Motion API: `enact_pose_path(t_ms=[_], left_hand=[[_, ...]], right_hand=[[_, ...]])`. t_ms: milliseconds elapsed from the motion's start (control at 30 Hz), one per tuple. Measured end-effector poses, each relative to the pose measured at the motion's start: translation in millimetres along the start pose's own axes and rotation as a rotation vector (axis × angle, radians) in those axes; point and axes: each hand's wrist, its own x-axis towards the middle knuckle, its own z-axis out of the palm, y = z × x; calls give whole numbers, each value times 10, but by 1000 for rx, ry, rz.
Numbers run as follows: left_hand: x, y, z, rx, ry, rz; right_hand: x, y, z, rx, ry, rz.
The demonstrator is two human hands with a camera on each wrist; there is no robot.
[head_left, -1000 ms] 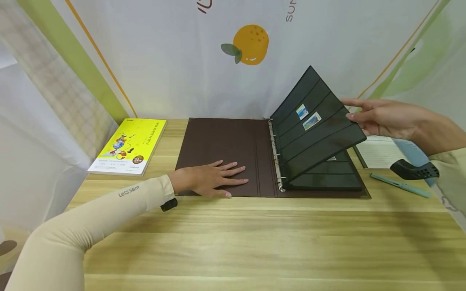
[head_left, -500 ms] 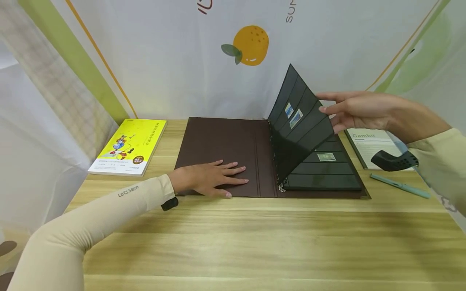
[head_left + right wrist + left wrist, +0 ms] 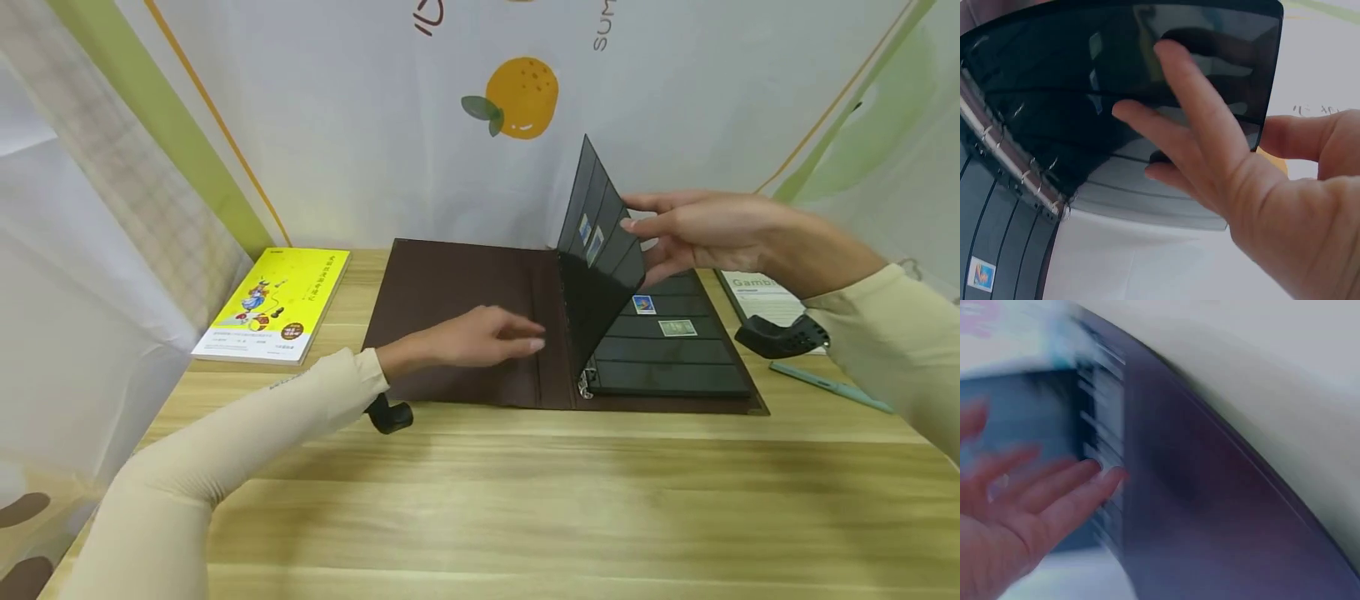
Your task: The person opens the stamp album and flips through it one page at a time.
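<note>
A brown ring-binder stamp album [image 3: 457, 283] lies spread on the wooden table. My right hand [image 3: 705, 229] pinches the outer edge of a black stamp page [image 3: 603, 287], which stands steeply up from the rings [image 3: 585, 383]. In the right wrist view, the fingers [image 3: 1204, 106] lie along one face of that page and the thumb is at the other side of its edge. Two small stamps show on the raised page. Beneath it, another black page [image 3: 667, 375] bears a blue stamp [image 3: 643, 305] and a greenish stamp [image 3: 677, 328]. My left hand [image 3: 480, 337] hovers over the inside cover, fingers loosely extended, holding nothing.
A yellow book [image 3: 270, 308] lies at the left. To the album's right are a printed pad [image 3: 753, 292], partly behind my right wrist, and a teal pen [image 3: 832, 387]. A white curtain with a printed orange [image 3: 522, 97] hangs behind the table.
My right hand has swung the page up and leftward, uncovering the stamps below. My left hand, earlier flat on the cover, has lifted and shifted right toward the rings.
</note>
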Motion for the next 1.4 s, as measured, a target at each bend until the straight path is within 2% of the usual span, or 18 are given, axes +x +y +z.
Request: enact_pose_path(t_ms=[100,133,167,267,400,533,667,800,967,1067,1167,1300,1400], left_hand=[[113,467,-69,-396,146,-57],[142,613,-101,-488,190,-64],[171,742,-135,-537,224,-61],[237,1002,-230,-568,279,-54],[269,1147,-299,-535,265,-81],[265,1182,-325,-520,260,-87],[233,1172,-326,-551,285,-81],[181,1127,-298,-597,333,-94],[143,1054,-291,-647,382,-118],[111,999,-296,-685,401,-129],[44,926,-297,-642,418,-160],[-78,800,-320,-539,445,-229],[-170,699,-343,-564,449,-254]], right_hand=[[40,-50,53,-7,-5,-8],[57,-69,67,-13,-10,-12],[70,-88,81,-22,-8,-15],[102,-133,123,-32,5,-9],[126,-166,169,-10,9,1],[133,-193,193,37,-17,-6],[130,-202,227,90,-38,-17],[142,-184,256,94,-57,-35],[138,-100,238,72,-35,-63],[140,20,177,13,14,-82],[142,205,89,-64,83,-96],[128,516,-69,-210,176,-113],[116,756,-207,-376,252,-113]])
